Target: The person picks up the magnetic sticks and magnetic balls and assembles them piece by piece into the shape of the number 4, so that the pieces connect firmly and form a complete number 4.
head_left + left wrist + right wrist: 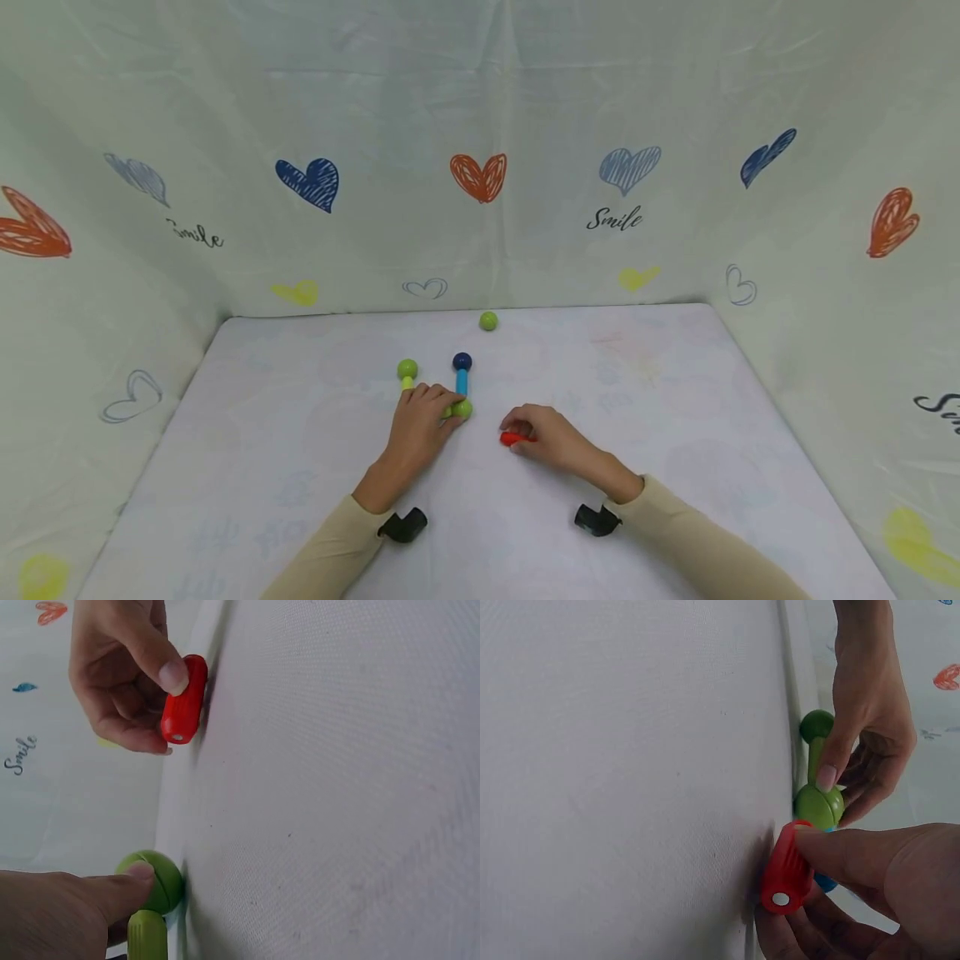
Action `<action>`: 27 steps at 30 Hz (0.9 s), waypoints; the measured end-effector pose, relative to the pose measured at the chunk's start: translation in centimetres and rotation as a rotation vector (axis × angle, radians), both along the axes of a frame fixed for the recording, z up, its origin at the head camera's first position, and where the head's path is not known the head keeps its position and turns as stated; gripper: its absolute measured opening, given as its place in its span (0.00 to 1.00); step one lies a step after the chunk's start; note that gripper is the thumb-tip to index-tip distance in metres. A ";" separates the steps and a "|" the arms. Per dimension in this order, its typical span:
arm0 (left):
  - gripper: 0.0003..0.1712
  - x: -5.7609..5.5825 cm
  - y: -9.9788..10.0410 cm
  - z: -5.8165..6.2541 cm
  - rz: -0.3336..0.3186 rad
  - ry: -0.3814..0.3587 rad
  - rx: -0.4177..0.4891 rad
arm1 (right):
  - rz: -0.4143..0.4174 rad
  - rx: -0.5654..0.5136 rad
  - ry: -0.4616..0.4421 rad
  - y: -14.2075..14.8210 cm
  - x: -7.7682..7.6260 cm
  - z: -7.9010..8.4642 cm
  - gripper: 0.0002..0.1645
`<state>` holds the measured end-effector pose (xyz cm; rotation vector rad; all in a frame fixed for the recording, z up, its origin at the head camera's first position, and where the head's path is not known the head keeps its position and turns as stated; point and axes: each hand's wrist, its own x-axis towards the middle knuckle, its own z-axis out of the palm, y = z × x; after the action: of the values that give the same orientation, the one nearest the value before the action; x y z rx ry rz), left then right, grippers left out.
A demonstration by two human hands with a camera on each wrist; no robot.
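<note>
My left hand (422,429) grips a green ball (462,409) between thumb and fingers. That ball is part of a ball-and-rod shape on the table: a light blue rod (461,383) leads from it to a dark blue ball (462,361). A green rod (148,934) also meets the held ball. At the left, another green ball (407,368) tops a yellow-green rod (407,383), whose lower end is hidden by the left hand. My right hand (551,437) pinches a short red rod (787,870), with a silvery dot on its end, to the right of the shape.
A loose green ball (488,321) lies near the table's back edge. The white table (637,375) meets a pale curtain (555,108) printed with hearts at the back and sides. Black wrist cameras (405,525) sit at both sleeves.
</note>
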<state>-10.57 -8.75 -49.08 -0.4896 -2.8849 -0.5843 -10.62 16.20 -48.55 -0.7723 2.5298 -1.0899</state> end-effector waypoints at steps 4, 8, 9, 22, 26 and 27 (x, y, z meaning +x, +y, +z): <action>0.17 0.0 -0.1 -0.1 -0.005 0.010 -0.002 | -0.016 -0.067 -0.052 -0.4 0.3 -0.1 0.15; 0.17 -0.1 -0.2 0.0 -0.013 0.008 -0.007 | -0.050 -0.122 -0.121 -1.0 0.4 -0.3 0.15; 0.17 -0.1 -0.2 0.1 -0.015 0.005 -0.008 | -0.060 -0.138 -0.136 -1.2 0.5 -0.4 0.15; 0.19 -0.4 -0.6 0.4 -0.043 -0.039 0.025 | -0.190 -0.330 -0.313 -4.2 1.2 -1.1 0.16; 0.18 -0.5 -0.7 0.3 -0.048 -0.029 0.022 | -0.193 -0.364 -0.317 -4.9 1.3 -0.9 0.16; 0.18 -0.5 -0.7 0.3 -0.049 -0.023 0.019 | -0.196 -0.372 -0.319 -5.1 1.3 -0.9 0.16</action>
<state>-11.03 -9.41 -48.80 -0.5555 -2.8934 -0.6287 -9.32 11.09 -49.47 -0.3921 2.1946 -1.6344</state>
